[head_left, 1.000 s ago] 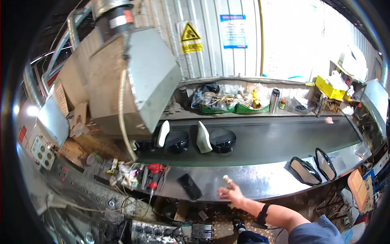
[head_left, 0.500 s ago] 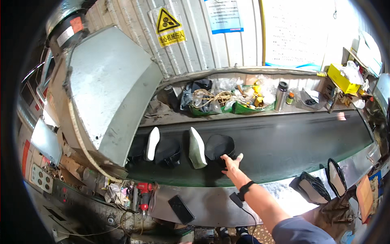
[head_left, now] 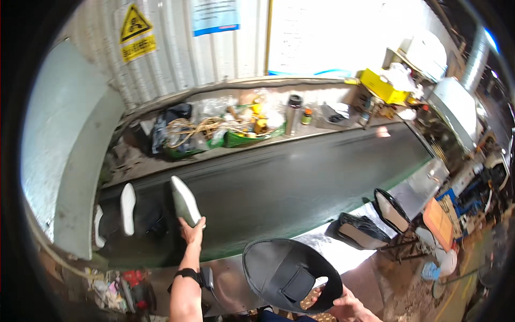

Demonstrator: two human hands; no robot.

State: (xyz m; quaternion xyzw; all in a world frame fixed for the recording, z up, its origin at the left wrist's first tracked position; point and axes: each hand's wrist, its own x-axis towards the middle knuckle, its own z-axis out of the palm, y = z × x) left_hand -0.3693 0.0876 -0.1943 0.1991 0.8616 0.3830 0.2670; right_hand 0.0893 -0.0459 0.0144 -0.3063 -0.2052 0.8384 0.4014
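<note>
My left hand [head_left: 192, 232] reaches out onto the dark conveyor belt [head_left: 300, 182] and grips the lower end of a black shoe with a white sole [head_left: 185, 201], which stands on edge. A black band sits on that wrist. My right hand [head_left: 346, 306] is low at the bottom edge and holds a black shoe upper [head_left: 289, 273] by its rim, in front of the belt's metal edge. A second white-soled shoe [head_left: 127, 208] stands just left of the one I grip.
A large grey machine hood [head_left: 59, 150] covers the belt's left end. Behind the belt, a ledge holds a green tray [head_left: 241, 137], cords, a metal bottle [head_left: 293, 114] and a yellow box [head_left: 383, 86]. Two more shoes [head_left: 390, 210] rest on a stand at right.
My view has tilted down and moved closer to the belt. My left hand went from the belt's front edge to the white-soled shoe and took hold of it. The black upper in my right hand has come into view.
</note>
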